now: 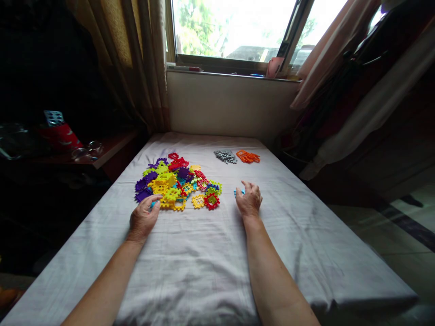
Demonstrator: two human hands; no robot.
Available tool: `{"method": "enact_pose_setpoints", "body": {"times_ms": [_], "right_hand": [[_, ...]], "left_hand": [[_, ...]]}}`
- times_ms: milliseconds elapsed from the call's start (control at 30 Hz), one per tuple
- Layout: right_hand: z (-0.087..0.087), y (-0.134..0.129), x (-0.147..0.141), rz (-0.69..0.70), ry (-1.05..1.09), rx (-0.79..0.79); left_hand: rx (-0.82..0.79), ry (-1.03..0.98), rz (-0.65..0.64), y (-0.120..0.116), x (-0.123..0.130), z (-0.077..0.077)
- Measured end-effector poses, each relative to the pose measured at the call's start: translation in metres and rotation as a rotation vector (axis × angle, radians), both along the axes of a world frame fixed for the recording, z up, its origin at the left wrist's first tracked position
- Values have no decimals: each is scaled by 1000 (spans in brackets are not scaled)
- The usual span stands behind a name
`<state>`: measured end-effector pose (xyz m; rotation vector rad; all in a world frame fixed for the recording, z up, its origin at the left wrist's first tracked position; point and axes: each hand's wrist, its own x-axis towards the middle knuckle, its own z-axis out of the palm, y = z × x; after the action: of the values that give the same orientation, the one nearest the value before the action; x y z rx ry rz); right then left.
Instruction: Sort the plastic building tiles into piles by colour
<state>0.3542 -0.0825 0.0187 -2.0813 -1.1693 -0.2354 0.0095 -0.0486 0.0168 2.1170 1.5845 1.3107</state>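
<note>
Right forearm [275, 267] and left forearm [105, 276] nearest the camera, both extended over a cloth-covered worktop [190, 262]. Left hand [144, 217]: at the near-left edge of the mixed pile [170, 181]; thumb and index finger pinch a light-blue piece [152, 205], a grip that suits a small, thin part. Right hand [249, 199]: well apart from that pile, fingers bent and slightly spread over light-blue pieces [239, 193] on bare cloth; cannot tell whether it grips or merely covers them. Mixed pile: toothed square plates, purple, lime, yellow and red, overlapping and tilted at random, as if tipped out loose. Far side: grey pile [225, 156] just beside orange pile [248, 156], one colour each; judged to be set away so colours stay separate. Light-blue pieces under the right hand, probably kept clear of the mixed pile likewise. Farther out: curtain [149, 68] left of the window [234, 27], pink cup [274, 67] on its sill.
</note>
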Motion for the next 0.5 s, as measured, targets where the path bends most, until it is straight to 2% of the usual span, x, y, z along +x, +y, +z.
{"method": "enact_pose_setpoints", "body": {"times_ms": [67, 133, 233, 367, 500], "right_hand": [[6, -1, -13, 126, -15, -63], [12, -3, -29, 236, -12, -199], [17, -7, -54, 303, -34, -336], [16, -11, -75, 411, -57, -316], [10, -6, -80, 572, -19, -219]], "left_hand": [[2, -7, 9, 0, 0, 1], [9, -10, 8, -1, 0, 1], [11, -3, -5, -1, 1, 1], [1, 3, -9, 0, 1, 0], [-3, 1, -8, 1, 0, -2]]}}
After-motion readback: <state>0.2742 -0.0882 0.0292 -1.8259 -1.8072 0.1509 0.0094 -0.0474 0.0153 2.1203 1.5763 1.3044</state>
